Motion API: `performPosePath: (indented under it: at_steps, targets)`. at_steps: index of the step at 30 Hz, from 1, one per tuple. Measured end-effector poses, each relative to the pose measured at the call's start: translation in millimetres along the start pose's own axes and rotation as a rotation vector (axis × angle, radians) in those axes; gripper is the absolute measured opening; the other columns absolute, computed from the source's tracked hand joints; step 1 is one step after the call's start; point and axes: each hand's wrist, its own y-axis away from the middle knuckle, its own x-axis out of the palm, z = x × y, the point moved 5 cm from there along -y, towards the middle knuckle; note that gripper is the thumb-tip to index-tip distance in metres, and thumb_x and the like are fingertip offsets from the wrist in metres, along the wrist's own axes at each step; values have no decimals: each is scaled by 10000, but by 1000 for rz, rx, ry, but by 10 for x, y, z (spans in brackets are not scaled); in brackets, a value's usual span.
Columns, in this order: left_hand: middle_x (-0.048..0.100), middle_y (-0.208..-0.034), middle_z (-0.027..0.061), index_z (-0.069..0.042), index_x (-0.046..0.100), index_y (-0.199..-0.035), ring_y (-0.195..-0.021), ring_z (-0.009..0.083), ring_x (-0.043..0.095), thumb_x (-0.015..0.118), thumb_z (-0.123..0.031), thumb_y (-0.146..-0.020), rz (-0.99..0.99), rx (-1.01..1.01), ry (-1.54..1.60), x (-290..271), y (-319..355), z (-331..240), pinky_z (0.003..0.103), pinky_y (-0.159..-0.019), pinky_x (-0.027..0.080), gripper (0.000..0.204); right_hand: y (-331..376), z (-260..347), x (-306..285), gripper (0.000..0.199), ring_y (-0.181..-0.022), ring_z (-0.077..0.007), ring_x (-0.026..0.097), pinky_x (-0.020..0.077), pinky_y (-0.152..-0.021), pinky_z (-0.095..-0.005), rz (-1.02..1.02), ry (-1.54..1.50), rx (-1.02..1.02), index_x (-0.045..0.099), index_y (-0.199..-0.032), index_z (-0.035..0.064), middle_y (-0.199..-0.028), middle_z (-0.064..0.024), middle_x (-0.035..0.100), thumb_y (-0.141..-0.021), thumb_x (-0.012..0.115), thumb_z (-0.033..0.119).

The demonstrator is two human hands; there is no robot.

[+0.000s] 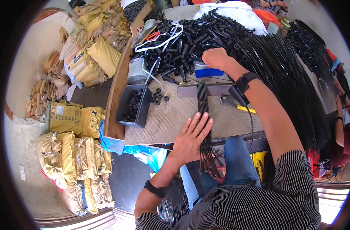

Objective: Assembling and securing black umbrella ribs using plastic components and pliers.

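Observation:
My left hand (192, 136) lies with its fingers stretched out over a flat row of thin black rods (202, 103). The rods cross a grey metal bar (186, 91) on the table and run past its front edge toward my lap, where their lower ends fan out. My right hand (218, 60) is curled over a small blue box (208, 73) beside the heap of short black tubes (198, 38). Its fingertips are hidden, and I cannot make out what is in them.
A grey bin (134, 120) of small black caps stands at the left, with several loose caps (157, 96) beside it. Yellow-handled pliers (236, 104) lie right of the rods. A large sheaf of long black rods (290, 84) fills the right side. Yellow sacks (73, 119) are stacked at left. Other people work at far right.

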Motion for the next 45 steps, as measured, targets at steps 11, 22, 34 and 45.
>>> performPosePath:
  at_steps: [11,22,34,45]
  targets:
    - [231,-1424,121,-18,242,-1358,-1317,276,217,628,-519,-656,82,-37,36,12,86,-24,380,-1064,199,945,475,78,-106,120,-793,-297,598,473,-647,-417,-236,-223,-149,597,-864,105,-843,-95,605,-774,517,99]
    - [297,-1391,144,-2,313,-1327,-1296,306,264,629,-552,-650,23,-24,62,5,64,-65,413,-1035,254,928,944,14,148,203,-811,-315,580,436,-673,-426,-101,-427,-230,632,-940,160,-835,-118,606,-788,540,62]
    - [302,-1389,148,3,318,-1324,-1295,310,266,629,-552,-647,21,-11,85,-4,62,-63,424,-1031,258,929,960,107,92,159,-780,-298,572,429,-644,-422,-108,-404,-212,614,-921,172,-797,-76,563,-799,545,96]
    - [279,-1402,143,4,297,-1332,-1300,313,254,631,-540,-661,21,-18,83,1,74,-56,420,-1037,249,926,939,166,77,84,-802,-267,587,428,-651,-409,-116,-348,-182,601,-859,154,-825,-68,590,-805,541,131]
